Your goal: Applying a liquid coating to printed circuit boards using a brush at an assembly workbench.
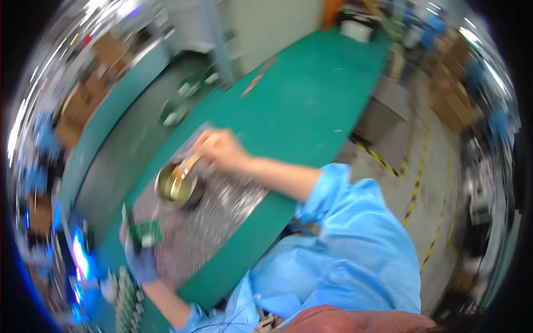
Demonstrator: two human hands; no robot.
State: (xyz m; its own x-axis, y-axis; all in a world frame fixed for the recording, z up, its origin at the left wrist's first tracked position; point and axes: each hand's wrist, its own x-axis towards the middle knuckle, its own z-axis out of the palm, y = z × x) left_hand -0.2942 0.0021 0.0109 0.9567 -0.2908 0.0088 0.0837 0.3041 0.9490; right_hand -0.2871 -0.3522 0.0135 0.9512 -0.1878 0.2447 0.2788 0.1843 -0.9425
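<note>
Head view: at frame centre the right hand (pixel 222 149) grips a brush (pixel 187 165) dipped into a metal cup (pixel 176 186); lower left, the gloved left hand (pixel 140 258) holds a green circuit board (pixel 143 232) (blurred).

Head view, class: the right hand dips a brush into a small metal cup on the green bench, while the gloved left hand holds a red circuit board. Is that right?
Not quite. In the head view the circuit board in the gloved left hand is green, not red. The rest holds: the right hand dips a brush into the small metal cup on the green bench.
</note>
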